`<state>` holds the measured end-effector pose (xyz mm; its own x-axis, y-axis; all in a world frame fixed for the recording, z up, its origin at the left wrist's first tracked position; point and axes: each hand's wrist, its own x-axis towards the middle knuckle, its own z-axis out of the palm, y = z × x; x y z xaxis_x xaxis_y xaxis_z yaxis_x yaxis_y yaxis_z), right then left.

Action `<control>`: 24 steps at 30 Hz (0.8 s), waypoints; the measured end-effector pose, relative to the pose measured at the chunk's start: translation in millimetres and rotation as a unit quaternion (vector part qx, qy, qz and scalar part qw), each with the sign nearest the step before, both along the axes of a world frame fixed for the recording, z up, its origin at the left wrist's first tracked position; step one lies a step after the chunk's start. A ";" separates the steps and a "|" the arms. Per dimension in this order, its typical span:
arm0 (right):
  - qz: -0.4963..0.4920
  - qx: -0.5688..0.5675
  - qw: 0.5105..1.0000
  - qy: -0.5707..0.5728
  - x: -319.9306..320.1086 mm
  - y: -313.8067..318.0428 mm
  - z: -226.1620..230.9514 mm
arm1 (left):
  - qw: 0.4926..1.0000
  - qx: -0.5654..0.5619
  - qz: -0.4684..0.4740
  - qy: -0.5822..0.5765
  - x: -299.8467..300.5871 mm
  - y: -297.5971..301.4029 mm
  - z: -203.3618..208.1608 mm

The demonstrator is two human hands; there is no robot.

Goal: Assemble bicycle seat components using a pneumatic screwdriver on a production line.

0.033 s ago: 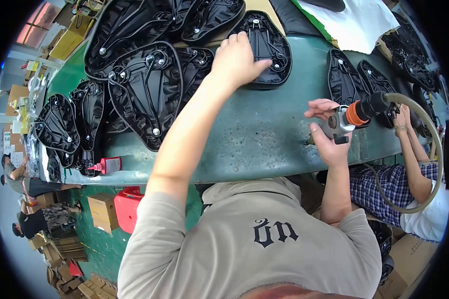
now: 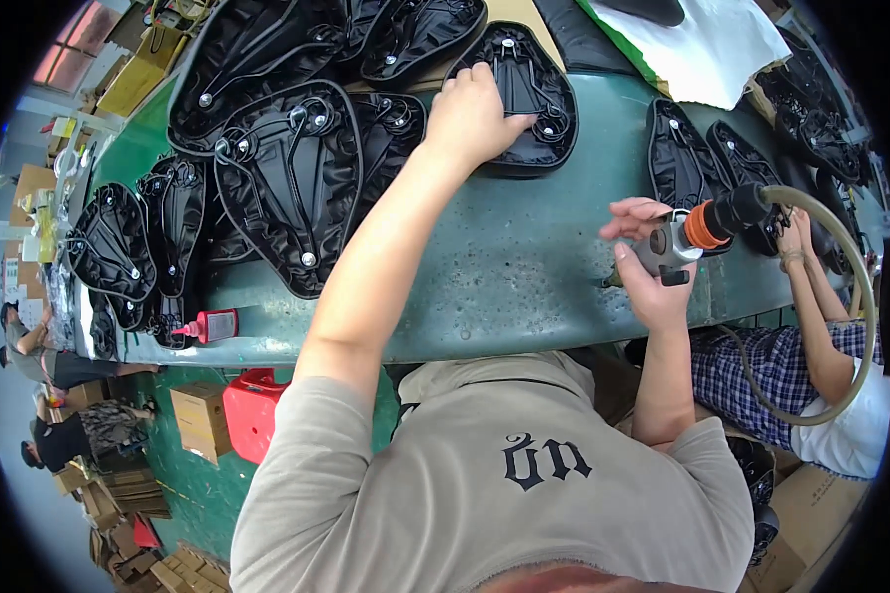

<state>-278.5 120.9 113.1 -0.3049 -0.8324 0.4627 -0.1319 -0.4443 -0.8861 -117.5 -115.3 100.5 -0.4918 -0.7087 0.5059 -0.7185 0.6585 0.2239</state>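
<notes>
An upturned black bicycle saddle (image 2: 529, 94), with metal rails and bolts on its underside, lies on the green table ahead of me. My left hand (image 2: 468, 121) grips its near left side, fingertips over the rim and thumb across the lower part. Off to the right, above the table's near edge, my right hand (image 2: 653, 267) holds an air driver (image 2: 667, 245) with a grey body and an orange collar. The fingers on the driver are loosely curled, and its tip points left. A hose (image 2: 850, 232) loops from the driver's black end down the right side.
Several upturned saddles (image 2: 292, 188) crowd the table's left. More saddles (image 2: 677, 153) lie at right, beside a co-worker's hands (image 2: 793, 242). A red bottle (image 2: 213, 325) rests by the near edge (image 2: 445, 348). A white sheet (image 2: 707, 49) covers the far right. A red stool (image 2: 250, 420) stands on the floor.
</notes>
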 end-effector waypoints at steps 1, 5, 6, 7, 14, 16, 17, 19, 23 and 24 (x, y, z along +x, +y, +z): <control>0.003 0.000 1.000 0.006 0.2 4.1 -0.4 | 0.998 0.052 -0.007 0.040 -4.1 -3.5 -8.6; -0.021 0.054 0.998 -0.016 -10.1 18.2 -1.4 | 0.987 0.129 -0.052 0.077 8.7 27.4 -9.1; -0.024 0.060 0.997 -0.040 -12.1 20.1 0.4 | 0.981 0.166 -0.063 0.075 19.2 47.1 -7.4; -0.028 0.065 0.995 -0.064 -13.6 20.0 1.9 | 0.974 0.202 -0.075 0.072 30.9 67.9 -7.0; -0.021 -0.006 0.998 -0.050 -12.9 1.3 45.8 | 0.944 0.230 -0.203 0.121 103.9 133.8 29.1; -0.014 -0.030 0.999 -0.032 -7.2 -4.5 54.1 | 0.955 0.038 -0.268 0.118 125.2 118.2 51.3; -0.013 -0.033 0.999 -0.031 -4.4 -7.4 55.6 | 0.962 -0.057 -0.247 0.099 133.4 103.6 68.3; -0.021 -0.022 0.999 -0.015 -1.4 -9.8 51.2 | 0.974 -0.205 -0.097 -0.030 134.8 80.3 118.8; 0.000 -0.017 1.000 -0.026 15.9 -15.6 49.0 | 0.965 -0.032 0.052 -0.255 150.3 1.3 165.1; -0.004 -0.022 1.000 -0.017 20.1 -14.4 49.3 | 0.977 0.101 -0.008 -0.188 160.7 -27.6 153.1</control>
<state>-258.3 106.5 162.3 -0.3278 -0.8086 0.4886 -0.1061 -0.4824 -0.8695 43.3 -142.9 253.6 -0.6280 -0.7659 0.1378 -0.7649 0.6401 0.0719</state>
